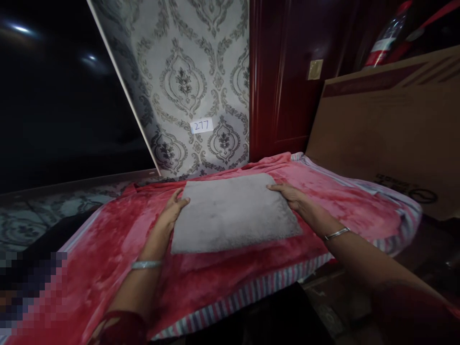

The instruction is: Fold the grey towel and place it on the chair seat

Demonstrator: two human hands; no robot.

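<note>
A grey, plush-looking rectangular cloth (233, 213) is held over a red and pink blanket (215, 278) with a striped border. My left hand (174, 209) grips its left edge near the far corner, thumb on top and the other fingers at or under the edge. On the opposite side, my right hand (289, 195) has its thumb over the far right corner, with its other fingers mostly hidden beneath. The cloth lies nearly flat and spread out between both hands. Whether its underside touches the blanket cannot be made out.
A large dark screen (68, 96) stands at the left. Behind the blanket is patterned wallpaper (183, 86) with a paper label (201, 125) reading 277. A big cardboard box (388, 124) leans at the right, with a bottle (386, 40) behind it.
</note>
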